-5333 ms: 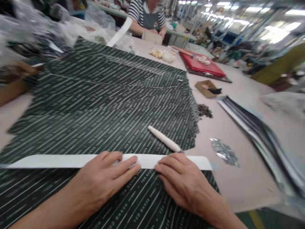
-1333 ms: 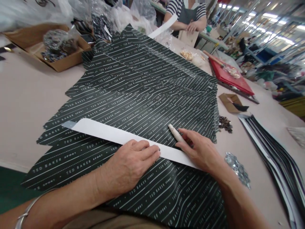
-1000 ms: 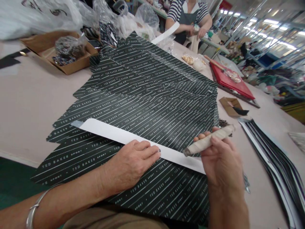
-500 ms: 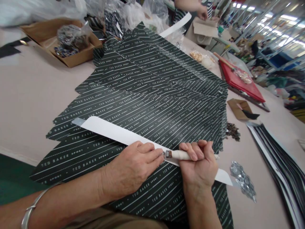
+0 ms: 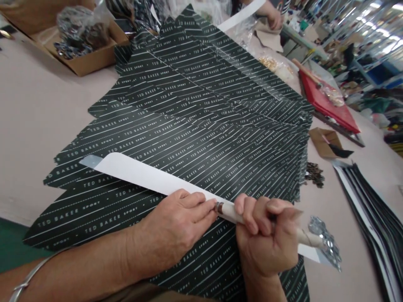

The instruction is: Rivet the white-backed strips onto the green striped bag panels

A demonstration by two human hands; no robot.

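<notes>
A long white strip (image 5: 138, 170) with rounded ends lies slantwise over dark sheets (image 5: 176, 138) printed with pale lettering and lines. My left hand (image 5: 181, 224) is closed on the strip's middle; its thumb is hidden. Its fingertips meet the metal end of a tool with a white wrapped handle (image 5: 231, 212). My right hand (image 5: 267, 235) is wrapped round that handle, whose far end sticks out past the palm to the right. What lies between the tool's tip and my left fingertips is too small to make out.
Silvery metal pieces (image 5: 325, 241), brown pieces (image 5: 315, 174) and a bundle of dark strips (image 5: 368, 218) lie at right. Behind them are a small brown box (image 5: 324, 140) and a red slab (image 5: 330, 105). A cardboard box (image 5: 85, 63) stands back left. Another person's hand (image 5: 274, 19) is at the back.
My right hand has turned and tightened round the tool's handle, and more of its far end now shows. My left hand stays about where it was. The view has shifted slightly.
</notes>
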